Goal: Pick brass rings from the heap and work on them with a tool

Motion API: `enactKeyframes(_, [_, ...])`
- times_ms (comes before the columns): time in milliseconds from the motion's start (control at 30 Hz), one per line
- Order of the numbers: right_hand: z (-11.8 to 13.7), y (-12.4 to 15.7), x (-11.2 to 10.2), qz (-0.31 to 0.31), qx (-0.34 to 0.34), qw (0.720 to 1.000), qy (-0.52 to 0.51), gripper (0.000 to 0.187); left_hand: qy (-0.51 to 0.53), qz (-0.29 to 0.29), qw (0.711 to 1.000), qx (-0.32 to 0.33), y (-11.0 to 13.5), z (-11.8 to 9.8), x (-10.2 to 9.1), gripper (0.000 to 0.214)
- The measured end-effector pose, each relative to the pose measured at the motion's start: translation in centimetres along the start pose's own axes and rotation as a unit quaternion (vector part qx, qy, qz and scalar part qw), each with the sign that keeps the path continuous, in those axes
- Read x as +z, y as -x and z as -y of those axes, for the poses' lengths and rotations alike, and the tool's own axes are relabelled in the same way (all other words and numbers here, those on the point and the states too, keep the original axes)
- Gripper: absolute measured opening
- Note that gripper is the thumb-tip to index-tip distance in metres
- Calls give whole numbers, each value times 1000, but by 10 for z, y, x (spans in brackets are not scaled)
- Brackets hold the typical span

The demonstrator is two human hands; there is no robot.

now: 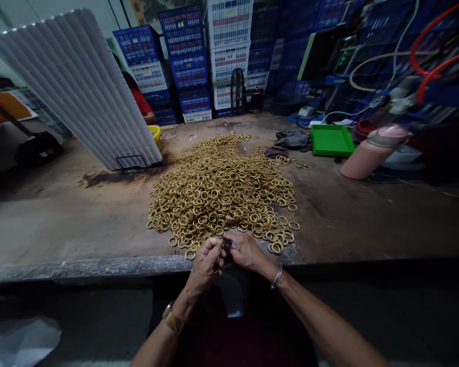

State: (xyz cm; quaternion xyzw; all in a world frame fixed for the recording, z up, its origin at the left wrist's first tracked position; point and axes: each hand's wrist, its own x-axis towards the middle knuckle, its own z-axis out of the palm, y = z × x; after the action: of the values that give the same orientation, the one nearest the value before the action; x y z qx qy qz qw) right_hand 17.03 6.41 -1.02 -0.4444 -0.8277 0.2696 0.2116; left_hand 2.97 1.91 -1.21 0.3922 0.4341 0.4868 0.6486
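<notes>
A big heap of brass rings lies on the worn workbench, reaching to its front edge. My left hand and my right hand meet at that edge, just below the heap. Both have their fingers pinched together around a small dark object held between them; I cannot make out what it is. A gold watch sits on my left wrist and a silver bangle on my right.
A tall white ribbed panel leans at the back left, with a person in red behind it. A green tray, grey cloth and pink bottle lie at the right. Blue and white crates are stacked behind.
</notes>
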Motion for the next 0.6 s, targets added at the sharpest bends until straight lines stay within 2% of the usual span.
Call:
enactKeyframes(233, [-1, -1, -7, 39, 6, 998, 43, 18, -47, -22, 999, -6, 3, 0, 2, 30])
enactKeyframes(367, [-2, -7, -7, 12, 48, 997, 63, 16, -34, -7, 999, -1, 6, -4, 0, 28])
enactKeyframes(467, [-1, -12, -5, -29, 124, 990, -58, 17, 10, -2, 1000, -7, 6, -7, -1, 30])
enactKeyframes(533, [2, -12, -4, -31, 184, 961, -204, 20, 44, 1, 999, -12, 5, -8, -1, 31])
enactKeyframes(600, [6, -10, -3, -9, 208, 920, -334, 25, 75, 6, 997, -14, 4, -8, 0, 30])
